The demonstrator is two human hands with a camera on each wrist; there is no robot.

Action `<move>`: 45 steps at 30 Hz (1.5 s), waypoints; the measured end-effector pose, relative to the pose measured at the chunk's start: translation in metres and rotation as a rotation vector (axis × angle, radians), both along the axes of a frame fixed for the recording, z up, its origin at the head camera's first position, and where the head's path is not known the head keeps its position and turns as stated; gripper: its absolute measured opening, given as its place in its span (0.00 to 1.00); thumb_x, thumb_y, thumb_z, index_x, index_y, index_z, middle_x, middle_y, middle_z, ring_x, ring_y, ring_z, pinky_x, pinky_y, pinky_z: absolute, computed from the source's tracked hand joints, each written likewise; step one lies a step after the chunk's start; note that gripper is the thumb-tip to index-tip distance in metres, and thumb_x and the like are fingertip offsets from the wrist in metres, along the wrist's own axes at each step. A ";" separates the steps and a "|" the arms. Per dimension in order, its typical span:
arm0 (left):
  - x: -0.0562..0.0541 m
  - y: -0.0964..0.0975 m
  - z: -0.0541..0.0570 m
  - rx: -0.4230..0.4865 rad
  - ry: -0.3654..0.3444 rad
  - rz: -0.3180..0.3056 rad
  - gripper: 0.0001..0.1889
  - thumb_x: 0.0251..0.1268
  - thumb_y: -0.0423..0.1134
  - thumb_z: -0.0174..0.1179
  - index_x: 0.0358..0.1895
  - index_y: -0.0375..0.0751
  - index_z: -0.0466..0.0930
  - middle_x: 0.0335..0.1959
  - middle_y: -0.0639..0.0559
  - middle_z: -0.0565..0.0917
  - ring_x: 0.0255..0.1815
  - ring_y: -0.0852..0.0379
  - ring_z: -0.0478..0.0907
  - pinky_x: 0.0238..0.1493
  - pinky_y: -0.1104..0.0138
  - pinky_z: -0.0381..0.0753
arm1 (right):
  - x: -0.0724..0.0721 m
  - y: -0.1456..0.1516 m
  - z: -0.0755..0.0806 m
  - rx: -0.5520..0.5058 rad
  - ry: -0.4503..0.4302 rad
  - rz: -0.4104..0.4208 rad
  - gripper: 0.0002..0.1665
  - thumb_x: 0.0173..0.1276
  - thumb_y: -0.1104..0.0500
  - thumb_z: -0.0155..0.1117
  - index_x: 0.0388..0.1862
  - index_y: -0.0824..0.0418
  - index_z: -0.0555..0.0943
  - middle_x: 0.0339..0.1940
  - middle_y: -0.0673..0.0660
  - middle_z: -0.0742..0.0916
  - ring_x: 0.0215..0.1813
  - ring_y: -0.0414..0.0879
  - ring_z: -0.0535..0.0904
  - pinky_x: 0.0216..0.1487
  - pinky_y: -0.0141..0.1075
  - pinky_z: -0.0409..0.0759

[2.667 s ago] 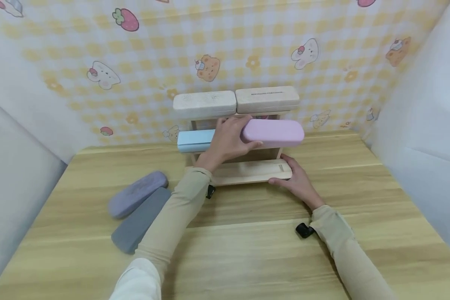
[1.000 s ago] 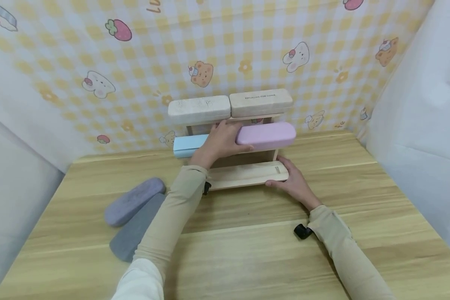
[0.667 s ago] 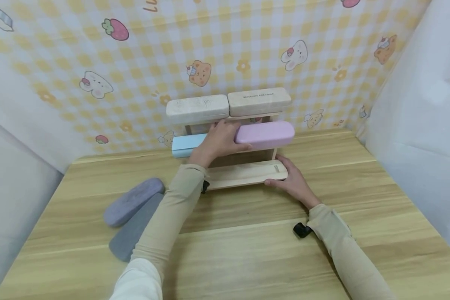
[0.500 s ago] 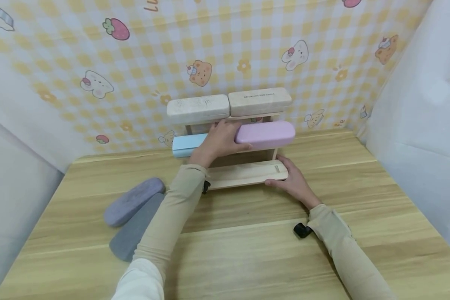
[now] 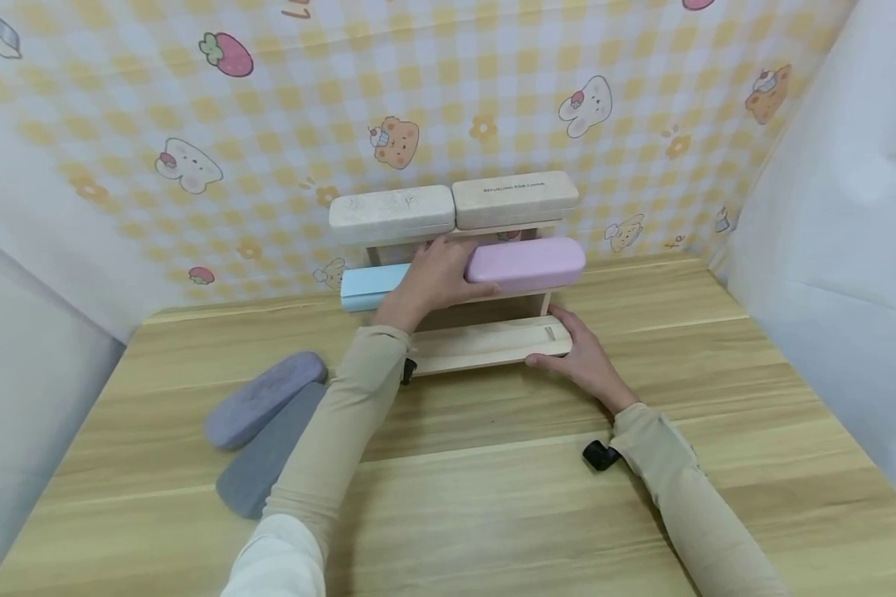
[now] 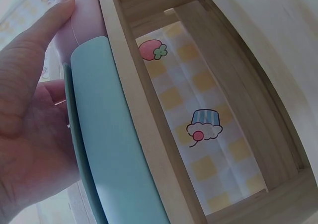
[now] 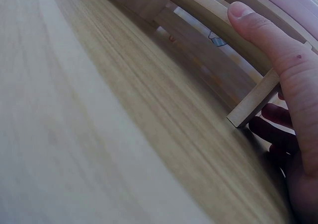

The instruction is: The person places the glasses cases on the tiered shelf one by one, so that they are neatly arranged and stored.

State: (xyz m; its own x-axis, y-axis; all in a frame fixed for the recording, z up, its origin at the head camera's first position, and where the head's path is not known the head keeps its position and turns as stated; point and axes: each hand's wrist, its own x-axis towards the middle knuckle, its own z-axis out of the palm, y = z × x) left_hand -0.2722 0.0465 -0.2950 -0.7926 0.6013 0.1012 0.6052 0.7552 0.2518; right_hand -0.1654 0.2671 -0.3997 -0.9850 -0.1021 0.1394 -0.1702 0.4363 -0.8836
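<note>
A small wooden rack stands at the back of the table, with a bare lowest shelf (image 5: pixel 485 342). On its middle tier lie a pink glasses case (image 5: pixel 526 264) and a light blue glasses case (image 5: pixel 369 286), end to end. My left hand (image 5: pixel 436 278) grips the left end of the pink case, thumb along its front and fingers behind. It covers the blue case's right part in the head view. My right hand (image 5: pixel 590 361) holds the lowest shelf's right end, thumb (image 7: pixel 243 15) at the front edge and fingers around the outer side.
Two pale glasses cases, a whitish one (image 5: pixel 392 211) and a beige one (image 5: pixel 517 199), sit on the top tier. A purple case (image 5: pixel 265 400) and a grey case (image 5: pixel 269 456) lie side by side on the wooden table (image 5: pixel 508 506) at left, the grey one partly behind the left sleeve.
The head view has shifted a little, so the scene sits slightly further left. Both hands keep their holds, and the cases stay in nearly the same places on the rack.
</note>
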 end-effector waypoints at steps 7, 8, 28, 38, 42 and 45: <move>0.002 -0.002 0.001 -0.014 0.022 0.006 0.38 0.51 0.66 0.60 0.59 0.42 0.69 0.55 0.50 0.76 0.60 0.47 0.65 0.57 0.51 0.63 | -0.001 -0.002 0.000 0.000 0.004 0.012 0.52 0.50 0.58 0.76 0.69 0.67 0.59 0.65 0.67 0.68 0.63 0.59 0.63 0.63 0.55 0.59; 0.003 -0.002 0.001 -0.004 0.030 -0.003 0.37 0.50 0.65 0.61 0.57 0.42 0.70 0.54 0.50 0.77 0.58 0.48 0.67 0.55 0.52 0.65 | -0.001 -0.002 0.000 0.002 0.005 0.015 0.52 0.50 0.58 0.76 0.69 0.68 0.59 0.65 0.67 0.68 0.64 0.60 0.63 0.63 0.55 0.59; 0.045 -0.043 0.032 0.109 0.190 -0.116 0.25 0.58 0.47 0.64 0.56 0.37 0.76 0.53 0.47 0.79 0.55 0.51 0.73 0.55 0.61 0.72 | -0.017 0.012 -0.038 0.023 0.010 -0.026 0.54 0.47 0.49 0.77 0.71 0.54 0.60 0.69 0.58 0.65 0.67 0.55 0.60 0.64 0.56 0.57; 0.061 -0.084 0.021 0.241 0.303 -0.160 0.20 0.57 0.41 0.66 0.50 0.34 0.80 0.46 0.43 0.82 0.49 0.48 0.78 0.49 0.58 0.76 | -0.010 0.016 -0.033 0.024 -0.004 -0.011 0.54 0.50 0.57 0.76 0.71 0.62 0.57 0.69 0.64 0.63 0.68 0.61 0.57 0.64 0.58 0.55; 0.068 -0.115 0.020 0.255 0.281 -0.094 0.19 0.55 0.38 0.67 0.49 0.33 0.80 0.47 0.41 0.82 0.50 0.43 0.77 0.51 0.53 0.74 | -0.012 0.014 -0.033 0.050 -0.001 -0.015 0.54 0.49 0.53 0.76 0.72 0.58 0.58 0.70 0.61 0.63 0.68 0.59 0.58 0.64 0.57 0.56; 0.073 -0.140 0.017 0.260 0.261 -0.047 0.18 0.56 0.36 0.66 0.49 0.32 0.80 0.48 0.40 0.81 0.51 0.41 0.75 0.53 0.52 0.73 | -0.014 0.015 -0.034 0.061 0.000 -0.014 0.55 0.49 0.50 0.76 0.72 0.56 0.58 0.70 0.59 0.63 0.68 0.57 0.58 0.64 0.56 0.56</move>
